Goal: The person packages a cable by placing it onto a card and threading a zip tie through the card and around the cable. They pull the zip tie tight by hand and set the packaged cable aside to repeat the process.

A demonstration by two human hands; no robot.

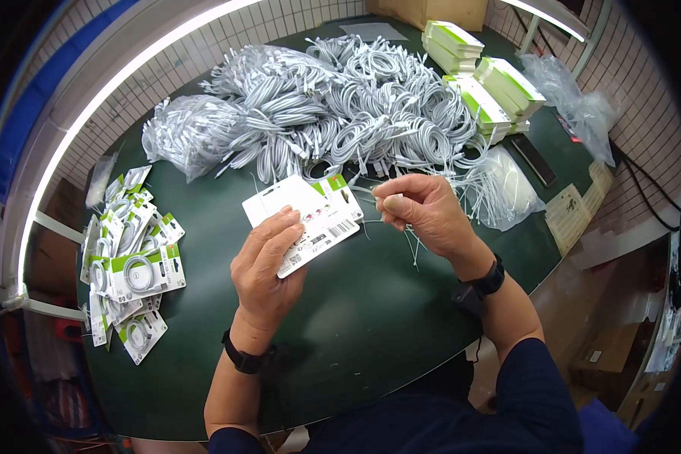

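**Card clamped in the left grip, right hand raised beside it**

The white-and-green card (321, 221) is held above the middle of the worktop (371, 325), tilted, its printed side turned up, and it is clamped by the left hand (271, 250), fingers laid across its face. Just off its right edge, the right hand (424, 212) is raised, thumb and fingertips drawn together; whether anything thin is pinched there cannot be told. Below that hand, loose white ties (415, 250) are seen strewn. Beyond the card, a great heap of coiled white cables (340, 113) is spread. Off to the left, packed cards with coiled cables (140, 272) are piled untidily, overlapping. Over on the right, a clear bag of white ties (513, 193) is placed near a dark phone (533, 160), and behind them green-and-white card stacks (507, 87) are grouped.
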